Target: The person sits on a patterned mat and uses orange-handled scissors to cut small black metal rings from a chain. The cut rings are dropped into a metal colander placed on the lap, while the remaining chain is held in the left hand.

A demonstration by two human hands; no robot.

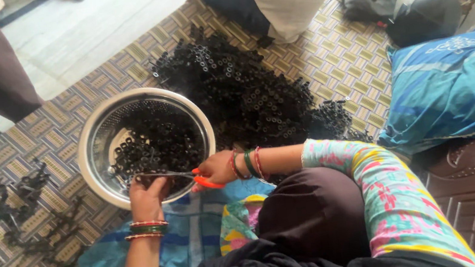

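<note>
- The right hand (213,168) is closed around the orange handles of a pair of scissors (185,176), blades pointing to nine o'clock.
- The left hand (149,195), fingers curled, pinches a small black plastic piece at the blade tips, too small to make out.
- Both work at the six o'clock rim of the steel colander (92,140), half full of black ring-shaped parts (156,145).
- These parts look light, stiff and slippery; best pinched by the edge.
- At one o'clock lies the loose pile (257,94); trimmed sprues (27,207) sit at nine o'clock.
</note>
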